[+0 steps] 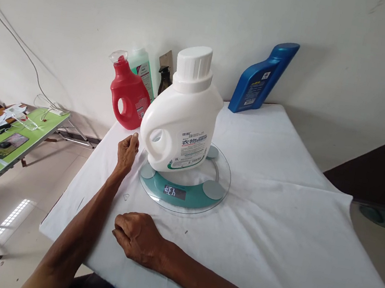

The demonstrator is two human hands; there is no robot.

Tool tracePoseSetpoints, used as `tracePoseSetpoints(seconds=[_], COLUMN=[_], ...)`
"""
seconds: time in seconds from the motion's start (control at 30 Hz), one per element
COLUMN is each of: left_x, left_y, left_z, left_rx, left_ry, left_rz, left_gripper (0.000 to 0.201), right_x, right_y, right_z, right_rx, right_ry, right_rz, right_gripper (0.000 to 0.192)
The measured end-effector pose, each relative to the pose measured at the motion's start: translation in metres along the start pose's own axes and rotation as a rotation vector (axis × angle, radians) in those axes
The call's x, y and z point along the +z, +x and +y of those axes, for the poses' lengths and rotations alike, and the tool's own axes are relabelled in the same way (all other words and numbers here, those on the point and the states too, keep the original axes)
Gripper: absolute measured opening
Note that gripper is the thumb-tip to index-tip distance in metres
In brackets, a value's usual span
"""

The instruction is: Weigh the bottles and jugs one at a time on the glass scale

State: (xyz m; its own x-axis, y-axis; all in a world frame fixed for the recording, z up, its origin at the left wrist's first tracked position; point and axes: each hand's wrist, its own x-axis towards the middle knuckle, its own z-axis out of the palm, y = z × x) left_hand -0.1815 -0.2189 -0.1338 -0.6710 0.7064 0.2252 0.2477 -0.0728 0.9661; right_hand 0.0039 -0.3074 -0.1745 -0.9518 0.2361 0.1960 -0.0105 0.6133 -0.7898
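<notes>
White plastic makes up the big detergent jug (182,118), which stands upright on a round glass scale (185,189) with a teal band and grey foot pads. Its ribbed white cap is screwed on, and its handle hole faces the left hand. The front label carries bold Chinese characters reading 衣物, with smaller print below too fine to read. The scale's small display shows lit digits, seen upside down and too blurred to read surely.

The left hand (127,152) sits just beside the jug's handle side, fingers curled in together with the thumb against them; whether it touches the jug I cannot tell. The right hand (137,237) rests palm down on the white cloth of the tabletop (273,234), fingers loosely bent and holding nothing, near the scale's front edge but apart from it.

Behind the jug, against the wall, stand a red detergent bottle (129,95) with a white label, a pale green bottle (142,70), a dark spray bottle (164,76), and a blue bottle (261,77) leaning on the wall, its label unreadable.
</notes>
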Motion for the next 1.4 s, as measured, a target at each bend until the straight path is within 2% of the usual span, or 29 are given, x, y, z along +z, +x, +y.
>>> tracePoseSetpoints(seconds=[0.17, 0.27, 0.43, 0.57, 0.67, 0.73, 0.97, 1.07, 1.17, 1.4], left_x=[0.0, 0.001, 0.007, 0.015, 0.02, 0.025, 0.053, 0.057, 0.047, 0.001], left_y=[-0.001, -0.003, -0.012, -0.023, -0.032, -0.035, -0.028, -0.021, -0.011, 0.032], left_z=[0.036, 0.054, 0.073, 0.083, 0.091, 0.095, 0.099, 0.101, 0.105, 0.121], left_rx=[0.151, 0.235, 0.336, 0.355, 0.348, 0.326, 0.118, 0.051, 0.057, 0.213], left_ry=[-0.068, -0.071, 0.001, 0.072, 0.076, 0.047, -0.267, -0.332, -0.343, -0.33], left_rz=[0.127, 0.159, 0.101, -0.036, -0.14, -0.154, -0.045, -0.011, 0.061, 0.305], left_gripper=[0.063, 0.063, 0.06, 0.062, 0.066, 0.065, 0.058, 0.058, 0.06, 0.067], right_x=[-0.003, -0.003, -0.001, 0.001, 0.001, 0.0, 0.009, 0.014, 0.015, 0.012], right_y=[0.0, 0.0, -0.001, -0.001, 0.0, 0.001, -0.001, -0.002, -0.003, -0.003], right_z=[-0.003, -0.003, 0.001, 0.003, 0.003, 0.002, 0.007, 0.011, 0.013, 0.009], right_rx=[0.018, 0.014, -0.008, -0.026, -0.022, -0.022, -0.043, -0.055, -0.076, -0.039], right_ry=[-0.012, -0.004, -0.005, -0.029, -0.064, -0.08, -0.078, -0.078, -0.067, -0.036], right_rz=[-0.022, -0.029, -0.016, -0.019, -0.027, -0.036, -0.027, 0.007, 0.023, 0.047], right_gripper=[0.041, 0.041, 0.04, 0.039, 0.036, 0.033, 0.019, 0.018, 0.02, 0.025])
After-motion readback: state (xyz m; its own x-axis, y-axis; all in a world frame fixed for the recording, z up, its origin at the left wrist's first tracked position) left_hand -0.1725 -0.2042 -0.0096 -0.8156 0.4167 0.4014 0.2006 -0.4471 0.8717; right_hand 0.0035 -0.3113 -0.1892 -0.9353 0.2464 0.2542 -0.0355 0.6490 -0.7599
